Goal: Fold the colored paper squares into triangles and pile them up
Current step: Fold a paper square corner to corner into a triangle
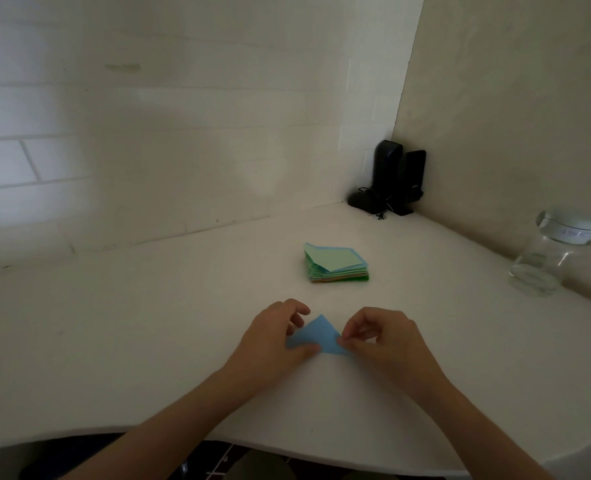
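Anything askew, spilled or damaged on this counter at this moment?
Nothing stands out. The stack of coloured paper squares sits slightly fanned but intact, the clear glass jar stands upright, and the left hand and right hand hold the blue paper triangle flat on the white counter.

Dim white tiled wall (148, 133), corner counter (114, 341)
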A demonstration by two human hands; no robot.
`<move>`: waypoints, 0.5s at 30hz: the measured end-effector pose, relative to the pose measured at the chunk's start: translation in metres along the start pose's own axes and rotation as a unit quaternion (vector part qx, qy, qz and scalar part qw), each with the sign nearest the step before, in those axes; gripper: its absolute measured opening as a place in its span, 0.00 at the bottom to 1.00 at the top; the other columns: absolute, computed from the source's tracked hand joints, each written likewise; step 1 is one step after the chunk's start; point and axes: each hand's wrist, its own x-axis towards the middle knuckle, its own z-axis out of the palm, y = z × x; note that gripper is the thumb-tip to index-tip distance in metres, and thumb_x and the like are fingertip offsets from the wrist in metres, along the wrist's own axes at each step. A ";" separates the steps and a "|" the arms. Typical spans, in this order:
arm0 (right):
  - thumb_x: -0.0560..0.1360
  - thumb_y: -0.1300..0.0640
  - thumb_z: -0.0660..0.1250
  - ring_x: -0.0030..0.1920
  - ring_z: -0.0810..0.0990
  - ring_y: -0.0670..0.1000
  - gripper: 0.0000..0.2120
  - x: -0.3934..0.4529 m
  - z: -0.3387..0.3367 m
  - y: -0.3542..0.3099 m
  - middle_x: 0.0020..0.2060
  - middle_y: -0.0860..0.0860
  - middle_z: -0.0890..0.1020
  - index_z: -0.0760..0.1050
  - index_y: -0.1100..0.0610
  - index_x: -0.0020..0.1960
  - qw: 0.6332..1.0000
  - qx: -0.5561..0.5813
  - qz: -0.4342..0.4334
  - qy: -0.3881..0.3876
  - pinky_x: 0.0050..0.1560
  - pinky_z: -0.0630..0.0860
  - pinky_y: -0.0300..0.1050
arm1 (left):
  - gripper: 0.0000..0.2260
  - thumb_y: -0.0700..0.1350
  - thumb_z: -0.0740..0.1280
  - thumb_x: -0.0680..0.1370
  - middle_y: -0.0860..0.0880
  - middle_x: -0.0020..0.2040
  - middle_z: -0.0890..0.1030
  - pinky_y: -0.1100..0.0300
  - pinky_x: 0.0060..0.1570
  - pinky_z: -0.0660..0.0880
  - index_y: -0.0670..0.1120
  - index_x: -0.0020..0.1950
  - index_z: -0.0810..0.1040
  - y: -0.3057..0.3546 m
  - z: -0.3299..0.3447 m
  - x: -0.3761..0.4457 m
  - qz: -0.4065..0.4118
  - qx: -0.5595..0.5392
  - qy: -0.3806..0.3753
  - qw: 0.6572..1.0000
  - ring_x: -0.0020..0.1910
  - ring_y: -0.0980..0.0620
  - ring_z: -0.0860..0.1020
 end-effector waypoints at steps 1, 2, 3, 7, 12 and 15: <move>0.66 0.60 0.75 0.36 0.79 0.38 0.09 -0.001 0.001 0.000 0.32 0.37 0.81 0.78 0.49 0.34 1.000 -0.001 -0.008 -0.001 0.37 0.69 0.26 | 0.19 0.48 0.74 0.71 0.56 0.47 0.75 0.74 0.40 0.67 0.52 0.59 0.73 0.000 -0.001 0.000 -0.001 -0.005 -0.002 1.000 0.41 0.61 0.72; 0.66 0.60 0.75 0.37 0.79 0.39 0.09 -0.001 0.002 0.000 0.33 0.38 0.81 0.78 0.48 0.34 1.000 -0.004 -0.015 -0.001 0.37 0.69 0.28 | 0.18 0.47 0.73 0.71 0.56 0.45 0.75 0.73 0.40 0.68 0.52 0.59 0.73 0.001 -0.002 0.001 -0.006 -0.016 -0.002 1.000 0.40 0.61 0.73; 0.67 0.60 0.75 0.37 0.79 0.39 0.09 0.000 0.003 0.001 0.33 0.38 0.81 0.77 0.48 0.35 1.000 -0.005 -0.018 -0.002 0.36 0.69 0.29 | 0.17 0.46 0.73 0.71 0.56 0.44 0.75 0.73 0.39 0.69 0.52 0.58 0.73 0.002 -0.003 0.002 -0.012 -0.029 -0.003 0.999 0.39 0.61 0.73; 0.68 0.60 0.74 0.38 0.78 0.39 0.10 0.005 0.001 0.003 0.35 0.38 0.81 0.77 0.47 0.36 1.000 -0.005 -0.020 -0.010 0.36 0.69 0.30 | 0.11 0.48 0.73 0.72 0.54 0.46 0.75 0.72 0.40 0.67 0.53 0.51 0.75 0.000 -0.005 0.006 0.003 0.002 0.002 1.000 0.41 0.60 0.73; 0.68 0.62 0.70 0.42 0.78 0.44 0.09 -0.009 -0.001 0.008 0.39 0.40 0.80 0.76 0.48 0.39 0.992 -0.025 -0.121 -0.013 0.45 0.70 0.29 | 0.15 0.50 0.72 0.72 0.55 0.49 0.75 0.72 0.39 0.67 0.51 0.56 0.72 0.001 -0.003 0.006 0.000 0.014 -0.014 1.000 0.46 0.57 0.73; 0.67 0.61 0.68 0.43 0.79 0.45 0.08 -0.012 -0.003 0.015 0.41 0.41 0.79 0.75 0.48 0.40 0.989 -0.026 -0.143 -0.001 0.45 0.72 0.33 | 0.16 0.48 0.71 0.73 0.55 0.46 0.75 0.74 0.38 0.67 0.51 0.58 0.72 0.006 -0.004 0.008 -0.012 0.006 -0.028 1.000 0.44 0.58 0.73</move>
